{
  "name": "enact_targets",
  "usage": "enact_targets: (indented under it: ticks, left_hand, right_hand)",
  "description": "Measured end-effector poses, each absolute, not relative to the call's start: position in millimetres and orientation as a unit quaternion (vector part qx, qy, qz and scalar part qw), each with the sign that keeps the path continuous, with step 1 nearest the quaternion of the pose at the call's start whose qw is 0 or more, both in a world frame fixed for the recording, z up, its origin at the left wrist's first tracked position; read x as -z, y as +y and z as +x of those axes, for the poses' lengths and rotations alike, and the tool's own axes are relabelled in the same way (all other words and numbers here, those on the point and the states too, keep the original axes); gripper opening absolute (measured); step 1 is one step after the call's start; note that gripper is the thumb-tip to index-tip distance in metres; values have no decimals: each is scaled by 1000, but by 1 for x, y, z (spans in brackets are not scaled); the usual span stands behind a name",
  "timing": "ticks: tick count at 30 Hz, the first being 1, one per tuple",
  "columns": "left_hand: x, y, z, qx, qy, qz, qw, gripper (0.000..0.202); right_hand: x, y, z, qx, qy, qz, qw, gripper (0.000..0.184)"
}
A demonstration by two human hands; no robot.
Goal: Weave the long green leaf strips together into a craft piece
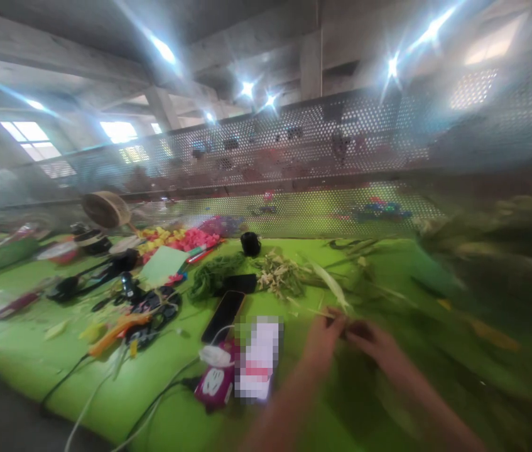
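Over the green table (105, 383), the left hand (325, 339) and right hand (374, 345) are pinching, fingers closed, the near end of a pale leaf (329, 285), which is pointing away and leftward.

Left grip (325, 336) just beside right grip (374, 344) at counter (21, 351) front. Phone (223, 314) lies left of them, leaf pile (279, 276) behind, tool clutter (147, 311) further left, perforated screen (294, 144) at back.
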State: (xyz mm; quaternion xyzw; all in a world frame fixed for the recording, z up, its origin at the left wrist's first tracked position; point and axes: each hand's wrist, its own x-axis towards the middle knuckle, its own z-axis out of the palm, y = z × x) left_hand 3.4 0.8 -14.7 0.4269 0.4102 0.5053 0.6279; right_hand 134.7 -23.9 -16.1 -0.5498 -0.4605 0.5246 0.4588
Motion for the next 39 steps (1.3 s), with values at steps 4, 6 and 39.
enact_targets:
  ticks: [4,6,39]
  left_hand:
    - [14,1,2,-495,419,448,615,28]
    - [14,2,1,-495,420,448,615,30]
    - [9,-6,4,-417,377,427,708,27]
  right_hand:
    - [30,-19,139,-543,-486,-523,442,32]
    - [31,-16,145,-531,-487,-531,445,28]
    - [-15,-31,141,-503,-345,-584,535,17]
